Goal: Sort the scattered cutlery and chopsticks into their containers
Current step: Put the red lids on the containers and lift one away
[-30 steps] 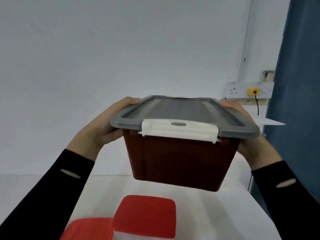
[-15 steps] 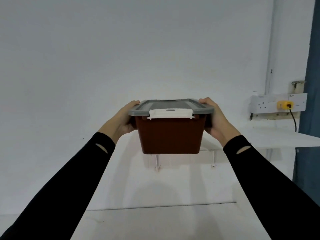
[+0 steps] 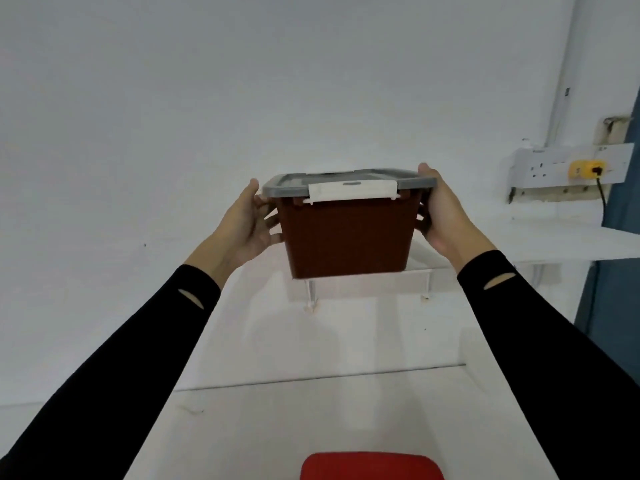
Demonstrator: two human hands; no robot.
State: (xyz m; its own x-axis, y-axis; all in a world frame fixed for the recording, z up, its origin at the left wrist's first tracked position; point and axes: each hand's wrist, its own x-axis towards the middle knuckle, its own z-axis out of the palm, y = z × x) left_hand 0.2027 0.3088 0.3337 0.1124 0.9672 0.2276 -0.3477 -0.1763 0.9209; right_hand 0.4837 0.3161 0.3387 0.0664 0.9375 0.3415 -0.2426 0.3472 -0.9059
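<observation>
The left hand [image 3: 247,226] and right hand [image 3: 446,216] grasp the brown container [image 3: 343,237] by opposite sides, fingers curled under the rim of its grey lid [image 3: 287,187]. The container is upright at the white wall shelf [image 3: 571,240]; contact with the shelf cannot be determined. A red lid [image 3: 372,467] lies below, at the near edge of view.

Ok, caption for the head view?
Left hand and right hand hold a grey-lidded brown box near the wall shelf.

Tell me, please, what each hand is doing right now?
Left hand: holds the lidded brown box by its left side.
Right hand: holds the same box by its right side.
</observation>
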